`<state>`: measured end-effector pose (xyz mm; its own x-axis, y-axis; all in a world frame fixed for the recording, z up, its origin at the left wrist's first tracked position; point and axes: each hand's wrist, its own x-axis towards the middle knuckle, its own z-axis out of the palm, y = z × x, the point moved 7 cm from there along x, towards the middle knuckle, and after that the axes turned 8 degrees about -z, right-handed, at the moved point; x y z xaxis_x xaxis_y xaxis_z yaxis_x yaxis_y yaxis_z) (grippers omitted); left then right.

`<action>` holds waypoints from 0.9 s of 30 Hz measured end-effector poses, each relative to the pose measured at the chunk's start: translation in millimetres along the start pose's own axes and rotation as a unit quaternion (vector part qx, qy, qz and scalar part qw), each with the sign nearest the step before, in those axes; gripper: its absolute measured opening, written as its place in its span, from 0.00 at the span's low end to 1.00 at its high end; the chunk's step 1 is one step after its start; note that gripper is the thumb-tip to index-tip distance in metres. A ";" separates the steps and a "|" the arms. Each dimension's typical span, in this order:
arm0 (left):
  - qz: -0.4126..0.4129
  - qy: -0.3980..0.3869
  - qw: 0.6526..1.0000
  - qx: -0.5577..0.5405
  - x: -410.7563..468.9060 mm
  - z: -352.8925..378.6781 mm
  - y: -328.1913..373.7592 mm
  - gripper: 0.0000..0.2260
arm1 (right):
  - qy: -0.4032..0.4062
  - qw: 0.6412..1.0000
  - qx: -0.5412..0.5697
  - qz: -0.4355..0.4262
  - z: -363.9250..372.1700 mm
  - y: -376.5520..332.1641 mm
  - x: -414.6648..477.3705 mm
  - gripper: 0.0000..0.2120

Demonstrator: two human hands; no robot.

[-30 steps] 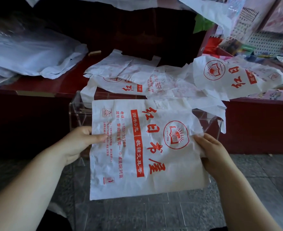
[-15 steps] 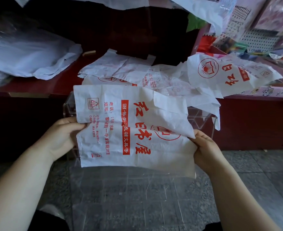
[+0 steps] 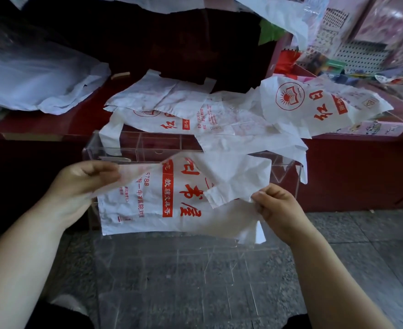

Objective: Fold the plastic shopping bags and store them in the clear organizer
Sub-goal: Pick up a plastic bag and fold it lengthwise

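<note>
Both hands are on one white plastic bag [image 3: 183, 205] with red print, held in the air over and in front of the clear organizer [image 3: 287, 173]; cannot tell if it touches the rim. Left hand [image 3: 84, 184] has its fingers curled, pinching the bag's upper left edge, which is turned over toward the middle. Right hand [image 3: 278, 210] pinches the right edge between thumb and fingertips; a loose white flap lies folded across the print just beside it. The bag is creased, part folded, not flat. The organizer stands against the front of the dark red worktop [image 3: 84, 115]. On the worktop behind it lie more loose bags [image 3: 172, 110] of the same print, overlapping, one with a round book logo [image 3: 314, 103] at right. A handle strip hangs over the organizer's back rim. Pale translucent bags [image 3: 41, 84] are heaped at left. Grey stone floor [image 3: 362, 233] lies below.
</note>
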<state>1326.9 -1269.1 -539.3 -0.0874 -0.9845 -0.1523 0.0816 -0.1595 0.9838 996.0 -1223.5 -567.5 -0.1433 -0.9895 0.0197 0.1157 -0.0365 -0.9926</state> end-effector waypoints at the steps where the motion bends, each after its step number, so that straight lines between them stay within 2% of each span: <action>1: 0.005 0.000 1.000 -0.004 -1.8 3.7 1.7 0.12 | -0.004 1.000 0.017 0.000 0.1 0.1 1.0 0.22; 4: 0.024 0.013 0.999 -0.026 -4.5 6.9 6.9 0.22 | -0.023 0.999 0.030 0.010 4.4 -4.0 -2.0 0.28; 7: 0.035 0.017 0.999 -0.028 -0.9 1.5 10.0 0.27 | -0.037 0.998 0.042 0.011 7.5 -8.5 -4.7 0.28; 10: 0.042 -0.014 0.998 -0.033 -7.7 6.9 18.8 0.21 | -0.035 0.999 0.019 0.007 9.1 -8.1 -4.5 0.23; 13: 0.038 0.028 0.999 -0.021 -8.5 2.1 20.4 0.27 | -0.012 1.000 0.004 0.001 8.9 -7.1 -4.1 0.13; 15: 0.033 0.036 0.999 -0.009 -10.0 -0.8 22.7 0.28 | 0.002 1.000 -0.028 -0.012 8.0 -8.4 -4.7 0.12; 19: 0.031 0.041 0.999 0.018 -14.1 -1.2 24.1 0.21 | 0.029 0.996 -0.083 -0.017 5.6 -9.1 -6.2 0.13; 24: 0.019 0.029 0.999 0.028 -17.0 3.4 22.7 0.22 | 0.040 0.997 -0.071 -0.009 6.5 -9.7 -7.7 0.11; 27: 0.004 0.046 0.998 0.043 -16.8 8.7 14.7 0.13 | 0.058 0.996 -0.060 -0.020 8.9 -10.6 -9.3 0.12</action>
<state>1320.9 -1254.2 -521.5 0.0056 -0.9889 -0.1484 -0.0041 -0.1485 0.9889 1004.9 -1215.2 -556.1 -0.2586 -0.9645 0.0535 -0.0108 -0.0525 -0.9986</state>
